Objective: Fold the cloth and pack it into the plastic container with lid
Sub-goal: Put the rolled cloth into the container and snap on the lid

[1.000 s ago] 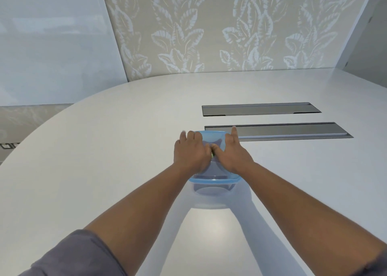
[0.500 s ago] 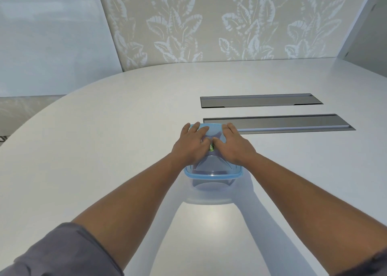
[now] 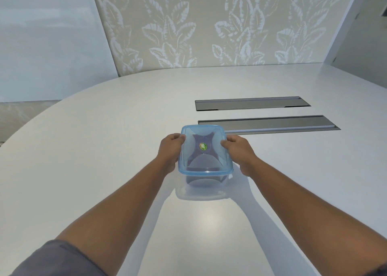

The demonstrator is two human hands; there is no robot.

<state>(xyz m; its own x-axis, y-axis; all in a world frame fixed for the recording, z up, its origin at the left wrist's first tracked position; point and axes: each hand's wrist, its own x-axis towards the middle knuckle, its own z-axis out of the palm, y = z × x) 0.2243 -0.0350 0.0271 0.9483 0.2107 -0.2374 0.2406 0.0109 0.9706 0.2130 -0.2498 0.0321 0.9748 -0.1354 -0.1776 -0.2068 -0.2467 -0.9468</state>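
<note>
A clear plastic container (image 3: 202,188) stands on the white table (image 3: 83,160) in front of me, with its translucent blue lid (image 3: 204,150) on top. A dark purple cloth (image 3: 201,181) shows through the lid and the near wall. A round green sticker (image 3: 203,146) sits at the lid's centre. My left hand (image 3: 170,150) grips the container's left side, thumb on the lid's edge. My right hand (image 3: 238,149) grips the right side the same way.
Two long grey recessed panels (image 3: 251,103) (image 3: 268,123) lie in the tabletop just behind and to the right of the container. A leaf-patterned wall (image 3: 209,24) rises behind the rounded far edge of the table.
Both hands have slid off the top of the lid to the container's left and right sides. The lid, covered by my hands before, now shows in full.
</note>
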